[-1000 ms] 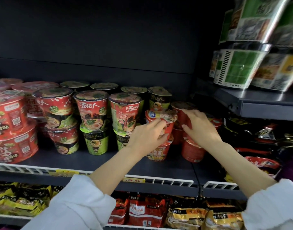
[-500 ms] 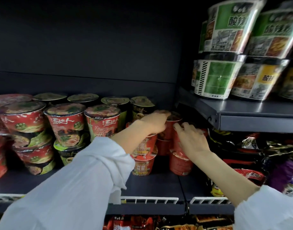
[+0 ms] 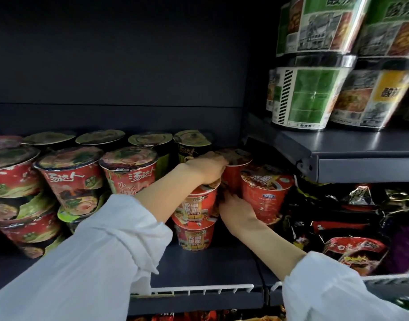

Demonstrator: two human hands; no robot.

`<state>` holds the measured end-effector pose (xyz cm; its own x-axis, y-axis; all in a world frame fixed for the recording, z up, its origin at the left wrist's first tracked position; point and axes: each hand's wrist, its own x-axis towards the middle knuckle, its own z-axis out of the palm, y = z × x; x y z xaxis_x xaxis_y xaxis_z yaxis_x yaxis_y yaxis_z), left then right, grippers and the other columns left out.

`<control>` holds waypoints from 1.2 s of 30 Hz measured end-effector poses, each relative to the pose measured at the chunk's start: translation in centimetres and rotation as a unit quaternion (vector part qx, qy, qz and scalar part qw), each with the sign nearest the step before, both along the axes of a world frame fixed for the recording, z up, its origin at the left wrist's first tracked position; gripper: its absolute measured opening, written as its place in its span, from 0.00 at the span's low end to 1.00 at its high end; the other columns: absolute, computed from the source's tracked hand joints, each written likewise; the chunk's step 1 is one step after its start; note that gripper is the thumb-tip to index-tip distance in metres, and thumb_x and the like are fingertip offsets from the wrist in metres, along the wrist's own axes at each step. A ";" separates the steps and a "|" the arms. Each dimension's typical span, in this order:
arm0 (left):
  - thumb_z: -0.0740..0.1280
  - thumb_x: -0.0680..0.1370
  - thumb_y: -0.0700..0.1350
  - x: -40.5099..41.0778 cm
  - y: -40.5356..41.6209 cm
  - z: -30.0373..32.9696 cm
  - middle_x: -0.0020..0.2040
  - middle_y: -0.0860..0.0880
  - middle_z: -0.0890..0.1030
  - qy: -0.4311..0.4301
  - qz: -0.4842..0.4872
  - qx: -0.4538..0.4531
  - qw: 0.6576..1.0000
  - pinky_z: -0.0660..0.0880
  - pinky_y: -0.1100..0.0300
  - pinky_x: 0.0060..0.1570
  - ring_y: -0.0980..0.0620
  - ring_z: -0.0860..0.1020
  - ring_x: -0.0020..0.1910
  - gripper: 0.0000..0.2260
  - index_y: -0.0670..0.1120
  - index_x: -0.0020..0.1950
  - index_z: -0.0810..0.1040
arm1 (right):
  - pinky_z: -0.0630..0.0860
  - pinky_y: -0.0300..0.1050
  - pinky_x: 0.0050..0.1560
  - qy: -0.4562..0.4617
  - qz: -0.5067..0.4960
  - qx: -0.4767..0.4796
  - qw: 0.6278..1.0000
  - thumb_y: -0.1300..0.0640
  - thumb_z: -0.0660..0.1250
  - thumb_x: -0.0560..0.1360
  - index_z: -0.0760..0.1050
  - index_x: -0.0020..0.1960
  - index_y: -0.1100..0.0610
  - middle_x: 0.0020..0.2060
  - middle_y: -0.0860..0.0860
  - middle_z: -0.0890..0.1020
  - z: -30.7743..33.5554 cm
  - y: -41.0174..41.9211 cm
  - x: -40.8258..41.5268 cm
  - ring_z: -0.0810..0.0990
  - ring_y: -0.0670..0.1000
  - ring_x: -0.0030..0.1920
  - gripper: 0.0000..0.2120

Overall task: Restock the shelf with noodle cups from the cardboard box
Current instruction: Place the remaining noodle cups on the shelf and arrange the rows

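The left hand (image 3: 208, 167) curls its grip over the lid edge of the far red cup (image 3: 233, 167), which stands upright on the shelf (image 3: 210, 262) just right of it. The right hand (image 3: 236, 209) reaches in lower, fingers hidden between the near stack (image 3: 195, 218) and the right cup (image 3: 265, 193), so its grip cannot be told.

The scene is dim overall. The shelf's back panel (image 3: 129, 66) sits in deep, flat shadow with almost no detail. Light comes from the front and above, falling brightest on the white sleeves (image 3: 87, 269), which look nearly washed out. Glare streaks across the wrap of the green tubs (image 3: 314, 96) at upper right, and the foil bags (image 3: 361, 216) throw small highlights. The red cups (image 3: 74, 179) at left are soft and smeared, their print blurred. Wide-angle distortion bends the shelf edge (image 3: 337, 167) and tilts the tubs outward near the frame's border.
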<state>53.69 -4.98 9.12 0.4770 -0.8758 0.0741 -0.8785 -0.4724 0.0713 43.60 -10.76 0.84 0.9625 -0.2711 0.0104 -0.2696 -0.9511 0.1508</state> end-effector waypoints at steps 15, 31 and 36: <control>0.62 0.80 0.43 -0.8 -1.8 1.6 0.71 0.44 0.69 -0.019 0.022 0.005 1.000 0.69 0.54 0.64 0.44 0.70 0.68 0.21 0.49 0.73 0.66 | 0.68 0.52 0.66 0.020 0.002 -0.017 1.000 0.68 0.56 0.77 0.66 0.69 0.63 0.70 0.62 0.60 1.0 -0.4 -0.5 0.67 0.61 0.66 0.20; 0.59 0.81 0.38 0.2 -1.5 0.0 0.69 0.43 0.70 0.013 0.049 -0.048 0.998 0.71 0.56 0.61 0.44 0.73 0.64 0.18 0.48 0.70 0.70 | 0.68 0.50 0.63 0.018 -0.026 -0.083 0.996 0.64 0.54 0.79 0.69 0.67 0.63 0.66 0.64 0.65 -0.5 -0.6 0.2 0.67 0.62 0.65 0.17; 0.61 0.80 0.40 0.6 -1.7 -0.2 0.68 0.45 0.72 -0.004 0.043 -0.054 0.998 0.72 0.53 0.62 0.45 0.74 0.63 0.17 0.50 0.69 0.72 | 0.64 0.50 0.67 0.003 -0.052 -0.102 0.993 0.63 0.56 0.78 0.70 0.66 0.63 0.67 0.64 0.63 -1.7 -0.4 0.2 0.62 0.61 0.67 0.17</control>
<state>54.33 -6.66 8.89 0.5497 -0.8179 0.1696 -0.8353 -0.5369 0.1180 43.75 -11.13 -0.82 0.9293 -0.3626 0.0698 -0.3639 -0.8671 0.3402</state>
